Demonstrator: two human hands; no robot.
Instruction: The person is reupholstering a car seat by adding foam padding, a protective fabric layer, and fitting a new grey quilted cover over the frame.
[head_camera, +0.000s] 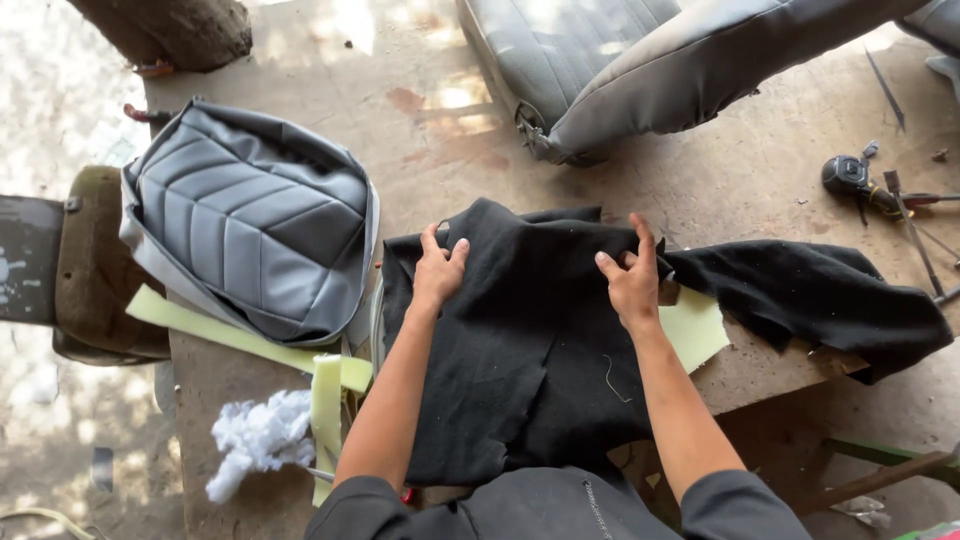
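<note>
We are spreading the black felt cloth over the middle of the bench. Our left hand presses flat, fingers together; our right hand pinches a fold near the far edge. Next, it seems, comes pulling it smooth and square.

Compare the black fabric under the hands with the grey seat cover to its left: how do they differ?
The black fabric is fuzzy, flat and ragged-edged; the grey seat cover is smooth, stitched in panels and puffed. The left hand and right hand press the fabric; the cover lies untouched. Both rest on the worktable.
</note>
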